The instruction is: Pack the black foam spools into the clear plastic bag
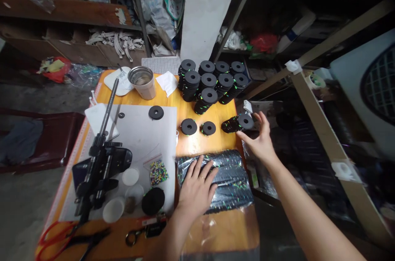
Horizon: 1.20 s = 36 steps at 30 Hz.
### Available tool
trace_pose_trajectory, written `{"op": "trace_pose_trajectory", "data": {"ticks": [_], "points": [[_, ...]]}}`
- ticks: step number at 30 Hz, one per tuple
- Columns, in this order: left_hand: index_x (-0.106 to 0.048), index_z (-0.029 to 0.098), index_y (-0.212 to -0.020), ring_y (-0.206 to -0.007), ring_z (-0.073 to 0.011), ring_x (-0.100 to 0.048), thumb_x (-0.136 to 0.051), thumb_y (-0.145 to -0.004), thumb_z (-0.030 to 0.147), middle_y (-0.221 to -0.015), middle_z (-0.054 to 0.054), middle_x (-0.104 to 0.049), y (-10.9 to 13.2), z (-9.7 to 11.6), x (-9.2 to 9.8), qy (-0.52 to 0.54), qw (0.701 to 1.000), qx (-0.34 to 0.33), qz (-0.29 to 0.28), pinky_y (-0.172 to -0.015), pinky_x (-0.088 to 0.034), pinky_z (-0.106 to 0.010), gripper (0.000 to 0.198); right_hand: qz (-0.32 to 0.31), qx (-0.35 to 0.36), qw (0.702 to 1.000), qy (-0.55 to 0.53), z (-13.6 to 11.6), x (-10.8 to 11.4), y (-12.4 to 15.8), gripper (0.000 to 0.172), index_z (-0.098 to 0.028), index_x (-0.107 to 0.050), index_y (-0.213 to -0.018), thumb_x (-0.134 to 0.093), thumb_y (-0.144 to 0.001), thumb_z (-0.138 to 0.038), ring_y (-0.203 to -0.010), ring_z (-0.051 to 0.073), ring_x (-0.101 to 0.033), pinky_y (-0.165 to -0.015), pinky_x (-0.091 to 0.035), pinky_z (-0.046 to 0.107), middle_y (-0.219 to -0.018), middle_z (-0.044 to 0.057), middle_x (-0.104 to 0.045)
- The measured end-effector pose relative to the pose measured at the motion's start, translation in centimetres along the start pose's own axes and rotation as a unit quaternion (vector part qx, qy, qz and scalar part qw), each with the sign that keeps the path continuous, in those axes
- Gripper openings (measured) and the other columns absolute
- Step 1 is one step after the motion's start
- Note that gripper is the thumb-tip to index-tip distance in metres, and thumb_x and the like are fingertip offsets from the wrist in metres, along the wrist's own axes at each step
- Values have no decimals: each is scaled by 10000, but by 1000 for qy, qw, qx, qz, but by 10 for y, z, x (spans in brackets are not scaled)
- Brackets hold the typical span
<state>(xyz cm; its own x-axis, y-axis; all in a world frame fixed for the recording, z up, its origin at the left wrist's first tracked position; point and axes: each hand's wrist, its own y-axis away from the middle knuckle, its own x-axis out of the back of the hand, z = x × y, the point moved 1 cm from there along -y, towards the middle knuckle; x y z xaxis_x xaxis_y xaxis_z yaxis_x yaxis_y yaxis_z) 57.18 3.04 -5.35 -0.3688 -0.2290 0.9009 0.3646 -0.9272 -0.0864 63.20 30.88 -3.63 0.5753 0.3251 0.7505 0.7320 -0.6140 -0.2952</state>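
My left hand [197, 185] lies flat, fingers spread, on a clear plastic bag [234, 191] packed with rows of black discs flecked with green. My right hand [259, 137] is open around a leaning stack of black foam-like discs [246, 121] at the table's right edge. Its thumb is close against the near side of the stack, and the curved fingers stand off on the far right; whether the thumb touches I cannot tell. Left of that stack are a short stack of ring discs [208, 128] and another short stack [189, 126]. Green bits poke out between the discs.
Several taller disc stacks [207, 95] stand at the back right beside a metal cup [141, 82]. On the left are a black clamp-like tool [98, 158], white round tubs [113, 209], a bag of coloured beads [158, 171], red-handled scissors [55, 240] and a single disc [156, 112].
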Motion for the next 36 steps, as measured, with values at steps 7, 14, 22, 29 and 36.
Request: {"op": "trace_pose_trajectory", "data": {"ticks": [7,14,22,29,36], "points": [[-490,265,-1381,-1438,-288,-275,-397,-967,448,-1498,17,-445,0,-2,-1,-3,1000,-11,6,-1166,-263,-452,463,-15,107,969,220,-61,7,-22,490,-163,-482,-1269,-568,-849,-401,-1204,350,-451,-1042,-357,550,-1253,170,-505],[-484,256,-1383,-1437,-301,-278,-370,-977,439,-1500,10,-443,1,-3,-2,1,1000,-18,5,-1160,-273,-461,460,26,52,965,257,-54,-14,-24,342,-152,-540,-1138,-538,-869,-363,-1114,350,-487,-942,-408,527,-1157,176,-539],[-492,254,-1374,-1439,-306,-282,-347,-982,450,-1502,8,-441,1,-4,-5,5,1000,-17,9,-1157,-295,-461,461,46,45,966,252,-52,-19,-20,331,-169,-523,-1143,-532,-858,-337,-1123,344,-487,-939,-398,514,-1177,170,-539],[-482,253,-1384,-1438,-307,-283,-347,-983,447,-1509,6,-431,1,-4,-4,7,1000,-16,11,-1155,-304,-459,466,34,73,962,262,-47,-20,-12,488,-165,-453,-1254,-574,-809,-324,-1178,357,-444,-986,-359,530,-1243,178,-483],[-472,256,-1397,-1452,-299,-247,-358,-979,446,-1521,8,-413,1,-4,-6,10,1000,-16,2,-1174,-267,-460,473,38,68,963,258,-42,-24,-10,483,-165,-448,-1268,-573,-818,-287,-1192,350,-451,-1003,-349,531,-1253,181,-499]]}}
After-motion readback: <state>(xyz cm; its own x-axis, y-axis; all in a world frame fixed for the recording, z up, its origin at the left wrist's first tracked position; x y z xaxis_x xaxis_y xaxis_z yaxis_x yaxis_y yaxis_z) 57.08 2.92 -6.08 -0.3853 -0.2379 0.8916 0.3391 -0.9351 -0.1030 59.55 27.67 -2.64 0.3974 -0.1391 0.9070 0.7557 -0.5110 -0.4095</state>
